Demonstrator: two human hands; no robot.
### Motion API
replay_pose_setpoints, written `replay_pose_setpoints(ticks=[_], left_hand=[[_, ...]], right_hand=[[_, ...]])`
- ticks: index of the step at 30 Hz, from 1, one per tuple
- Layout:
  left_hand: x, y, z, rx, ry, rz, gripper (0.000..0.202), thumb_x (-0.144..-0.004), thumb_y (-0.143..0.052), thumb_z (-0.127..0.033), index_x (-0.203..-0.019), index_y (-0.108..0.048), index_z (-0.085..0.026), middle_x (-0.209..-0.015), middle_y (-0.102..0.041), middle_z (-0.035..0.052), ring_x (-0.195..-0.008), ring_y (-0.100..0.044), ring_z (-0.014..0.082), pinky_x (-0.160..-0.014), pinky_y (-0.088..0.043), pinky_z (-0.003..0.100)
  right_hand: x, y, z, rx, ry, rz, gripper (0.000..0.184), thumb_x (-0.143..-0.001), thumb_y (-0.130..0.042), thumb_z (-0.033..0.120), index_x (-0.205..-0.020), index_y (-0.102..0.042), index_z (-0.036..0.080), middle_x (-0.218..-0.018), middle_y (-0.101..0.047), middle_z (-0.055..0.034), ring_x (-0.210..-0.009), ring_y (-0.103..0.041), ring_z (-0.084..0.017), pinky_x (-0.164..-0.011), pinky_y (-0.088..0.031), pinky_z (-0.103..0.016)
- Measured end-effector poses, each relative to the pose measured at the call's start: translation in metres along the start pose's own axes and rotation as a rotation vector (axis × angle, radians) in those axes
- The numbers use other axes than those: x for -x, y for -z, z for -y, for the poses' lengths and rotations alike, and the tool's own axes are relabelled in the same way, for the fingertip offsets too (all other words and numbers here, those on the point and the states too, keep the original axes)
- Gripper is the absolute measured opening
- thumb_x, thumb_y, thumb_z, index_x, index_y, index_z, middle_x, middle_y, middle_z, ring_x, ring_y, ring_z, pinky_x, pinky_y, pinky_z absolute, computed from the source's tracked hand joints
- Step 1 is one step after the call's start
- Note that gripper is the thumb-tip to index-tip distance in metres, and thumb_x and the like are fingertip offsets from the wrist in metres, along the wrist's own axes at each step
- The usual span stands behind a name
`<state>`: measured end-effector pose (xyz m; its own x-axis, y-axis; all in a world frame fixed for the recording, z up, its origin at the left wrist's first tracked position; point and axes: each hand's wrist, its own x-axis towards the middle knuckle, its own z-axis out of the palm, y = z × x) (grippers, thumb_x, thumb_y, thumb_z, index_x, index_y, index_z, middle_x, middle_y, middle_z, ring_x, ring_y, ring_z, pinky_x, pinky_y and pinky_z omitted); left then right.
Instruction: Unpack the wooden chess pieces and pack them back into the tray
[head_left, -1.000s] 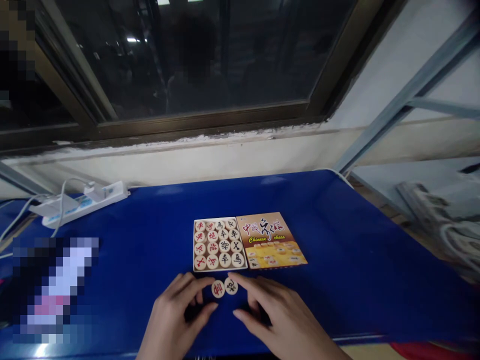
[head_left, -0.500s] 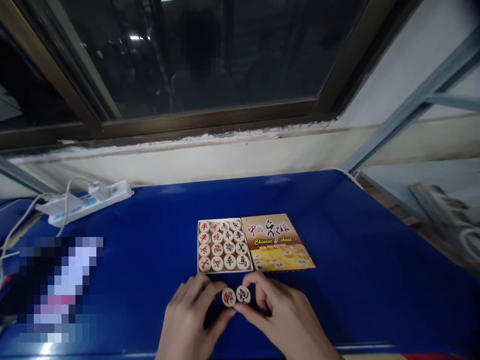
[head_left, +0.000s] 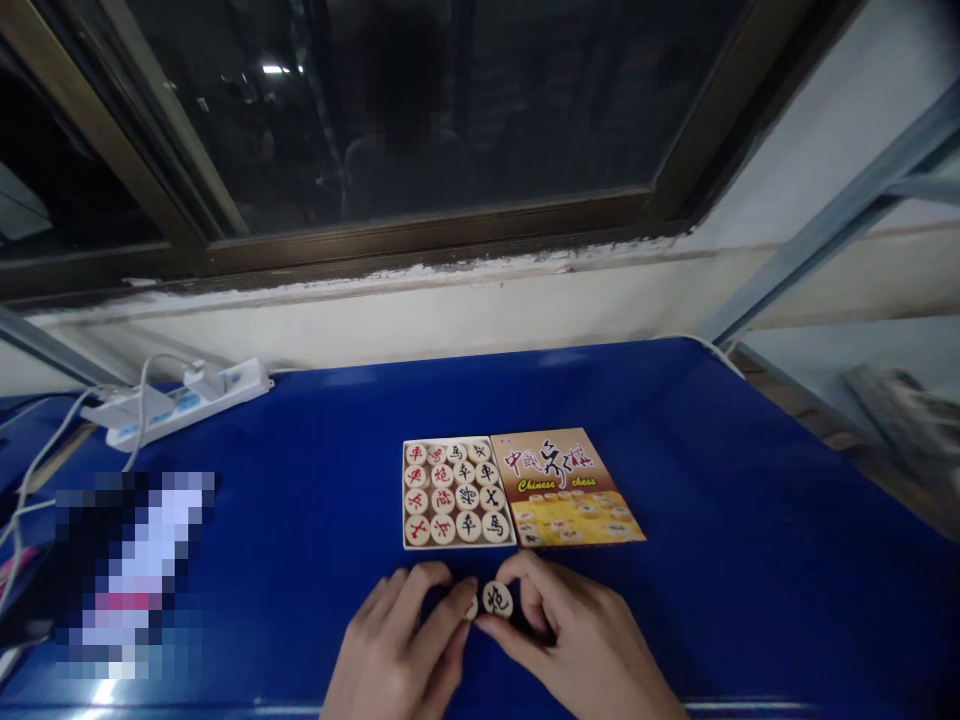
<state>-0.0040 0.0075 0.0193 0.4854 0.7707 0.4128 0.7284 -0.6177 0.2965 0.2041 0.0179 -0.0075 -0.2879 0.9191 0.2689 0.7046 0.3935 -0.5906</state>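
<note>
Near the front of the blue table, my right hand point(head_left: 574, 630) pinches a round wooden Chinese chess piece with a black character point(head_left: 497, 600) between thumb and index finger. Just beside it, my left hand point(head_left: 409, 635) has its fingers closed on a second chess piece point(head_left: 472, 608), mostly hidden behind the fingers. Beyond my hands lies a white box point(head_left: 459, 546) filled with rows of chess pieces, red characters on the left and black on the right. Touching the box's right side is its printed lid point(head_left: 568, 488), marked "Chinese chess".
A white power strip point(head_left: 191, 405) with cables sits at the table's back left. A pixelated object point(head_left: 142, 570) lies at the left. Behind the blue table point(head_left: 720, 480) are a wall and a dark window point(head_left: 450, 120). Grey metal frame bars point(head_left: 817, 220) rise at the right.
My left fingers have shifted over the red-character piece and now cover most of it. The black-character piece has turned more upright in my right hand. The view has shifted slightly.
</note>
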Motion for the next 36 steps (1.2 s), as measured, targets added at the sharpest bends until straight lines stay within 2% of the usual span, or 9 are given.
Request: replay_pose_setpoints(ticks=[3,8,12,15,19,23,29,32,36], left_hand=[[0.006,-0.002,0.004,-0.062,-0.046,0.003,0.035,-0.097,-0.045,-0.014,-0.127,-0.062,-0.02,-0.111,-0.069,0.0107,-0.083,-0.071,0.0205,-0.068,-0.063,0.034],[0.023,-0.024,0.008,-0.13,0.081,-0.223,0.027,-0.098,-0.053,-0.034,-0.118,-0.067,-0.021,-0.097,-0.069,0.0093,-0.077,-0.071,0.0207,-0.064,-0.062,0.032],[0.024,-0.031,0.007,-0.047,0.151,-0.204,0.022,-0.098,-0.054,-0.034,-0.109,-0.068,-0.021,-0.093,-0.069,0.0078,-0.074,-0.071,0.0197,-0.062,-0.061,0.03],[0.013,-0.019,0.007,0.063,0.111,-0.216,0.02,-0.097,-0.052,-0.023,-0.111,-0.066,-0.02,-0.095,-0.071,0.0077,-0.076,-0.072,0.018,-0.063,-0.062,0.027],[-0.018,0.014,0.014,0.16,0.036,-0.19,0.032,-0.091,-0.056,-0.012,-0.122,-0.062,-0.018,-0.102,-0.073,0.0082,-0.085,-0.073,0.0159,-0.07,-0.062,0.022],[-0.064,0.04,0.034,0.253,0.026,-0.178,0.029,-0.09,-0.062,-0.015,-0.119,-0.063,-0.021,-0.105,-0.069,0.0055,-0.086,-0.07,0.0144,-0.074,-0.06,0.024],[-0.103,0.031,0.065,0.34,0.071,-0.191,0.022,-0.09,-0.062,-0.02,-0.111,-0.066,-0.019,-0.1,-0.065,0.0046,-0.063,-0.055,0.0087,-0.057,-0.051,0.023],[-0.097,0.026,0.067,0.407,0.086,-0.173,0.024,-0.088,-0.06,-0.018,-0.111,-0.066,-0.019,-0.097,-0.065,0.0052,-0.063,-0.054,0.0098,-0.053,-0.05,0.023],[-0.086,0.024,0.067,0.461,0.038,-0.125,0.032,-0.088,-0.061,-0.015,-0.119,-0.065,-0.021,-0.105,-0.065,0.0063,-0.071,-0.059,0.0114,-0.059,-0.053,0.023]], right_hand=[[-0.001,0.003,0.003,-0.006,0.011,0.01,0.013,-0.083,-0.066,0.031,-0.091,-0.058,0.025,-0.056,-0.05,0.0092,-0.045,-0.052,-0.01,-0.045,-0.042,-0.024],[-0.003,0.008,0.008,-0.043,0.046,-0.009,0.013,-0.084,-0.055,0.022,-0.095,-0.058,0.026,-0.062,-0.056,0.0073,-0.049,-0.057,-0.01,-0.048,-0.044,-0.023],[-0.006,0.009,0.008,-0.042,0.062,0.006,0.005,-0.084,-0.055,0.021,-0.086,-0.055,0.025,-0.064,-0.055,0.0059,-0.051,-0.057,-0.01,-0.048,-0.044,-0.023],[-0.009,0.01,0.01,-0.094,0.065,-0.019,0.009,-0.084,-0.058,0.024,-0.078,-0.051,0.024,-0.066,-0.056,0.0044,-0.054,-0.056,-0.01,-0.048,-0.045,-0.022],[-0.028,0.025,0.016,-0.227,0.118,-0.079,0.006,-0.087,-0.061,0.027,-0.086,-0.056,0.025,-0.073,-0.063,0.0027,-0.063,-0.062,-0.011,-0.055,-0.052,-0.021],[-0.072,0.046,0.018,-0.003,0.304,-0.245,0.006,-0.093,-0.061,0.024,-0.1,-0.06,0.023,-0.092,-0.07,-0.0013,-0.085,-0.069,-0.013,-0.077,-0.056,-0.024],[-0.125,0.049,0.001,0.052,0.409,-0.263,0.012,-0.097,-0.058,0.032,-0.097,-0.06,0.02,-0.09,-0.07,-0.0027,-0.076,-0.068,-0.012,-0.069,-0.057,-0.025],[-0.119,0.042,-0.001,0.048,0.404,-0.261,0.008,-0.097,-0.056,0.027,-0.101,-0.06,0.02,-0.093,-0.071,-0.0033,-0.078,-0.07,-0.012,-0.072,-0.059,-0.025],[-0.104,0.034,0.002,0.11,0.456,-0.279,0.023,-0.095,-0.06,0.024,-0.117,-0.06,0.02,-0.1,-0.074,-0.0043,-0.093,-0.072,-0.016,-0.084,-0.06,-0.028]])
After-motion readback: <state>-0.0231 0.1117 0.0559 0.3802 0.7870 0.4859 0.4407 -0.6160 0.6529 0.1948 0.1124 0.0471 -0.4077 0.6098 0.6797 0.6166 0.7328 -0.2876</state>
